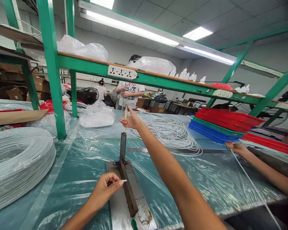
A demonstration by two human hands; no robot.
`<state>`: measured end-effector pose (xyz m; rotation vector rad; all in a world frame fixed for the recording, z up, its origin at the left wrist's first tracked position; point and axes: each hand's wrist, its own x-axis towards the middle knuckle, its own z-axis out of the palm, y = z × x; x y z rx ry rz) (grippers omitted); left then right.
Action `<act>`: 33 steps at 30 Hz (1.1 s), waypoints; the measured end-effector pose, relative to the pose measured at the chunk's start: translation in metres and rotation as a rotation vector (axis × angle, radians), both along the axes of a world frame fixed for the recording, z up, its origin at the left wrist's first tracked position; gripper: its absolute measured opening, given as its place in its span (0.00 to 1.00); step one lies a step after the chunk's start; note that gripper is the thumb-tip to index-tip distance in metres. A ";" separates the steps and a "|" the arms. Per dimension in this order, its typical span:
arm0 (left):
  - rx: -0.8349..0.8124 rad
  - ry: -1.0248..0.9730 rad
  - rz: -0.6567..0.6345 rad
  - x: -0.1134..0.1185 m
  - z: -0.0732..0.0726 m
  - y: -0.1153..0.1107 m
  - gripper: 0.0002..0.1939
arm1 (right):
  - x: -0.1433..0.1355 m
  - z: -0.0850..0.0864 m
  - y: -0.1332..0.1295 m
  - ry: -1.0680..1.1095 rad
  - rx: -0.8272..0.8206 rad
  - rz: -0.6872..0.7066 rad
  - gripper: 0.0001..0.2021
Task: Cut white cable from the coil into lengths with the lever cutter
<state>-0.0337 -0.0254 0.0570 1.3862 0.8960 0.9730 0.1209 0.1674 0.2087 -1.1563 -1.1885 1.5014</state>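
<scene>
Workshop interior. White walls; suspended tile ceiling (220, 16) with recessed panel light (198, 33). Fluorescent tube fixture (134, 28) hung above the bench. Green steel frame (50, 70) carrying a wooden shelf (158, 75) with two white socket strips (122, 72). Bench top (86, 166) covered in clear plastic sheet. Cardboard boxes (14, 92) on racking at left; standing fan (89, 95) and desks beyond.

Cutter lever (123, 145): dull dark metal, wooden grip; base plate (118, 204) scuffed, rust-spotted steel. Wire coil (16, 163): smooth white plastic sheath, slight sheen. Counter (81, 166): glossy wrinkled clear film. Trays (220, 123): matt plastic. Frame (51, 70): painted green metal.
</scene>
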 end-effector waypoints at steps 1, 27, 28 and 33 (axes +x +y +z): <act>0.001 -0.009 0.015 0.000 0.002 -0.001 0.27 | -0.003 -0.004 0.003 -0.018 0.021 -0.016 0.32; 0.259 0.434 -0.090 -0.012 0.078 -0.014 0.15 | 0.064 -0.064 -0.195 0.133 0.403 -0.210 0.20; 0.301 0.542 -0.064 -0.019 0.073 -0.011 0.14 | 0.084 -0.059 -0.189 0.140 0.415 -0.328 0.20; 0.401 0.766 0.166 -0.061 0.054 0.018 0.08 | 0.197 -0.058 -0.171 0.123 0.412 -0.715 0.18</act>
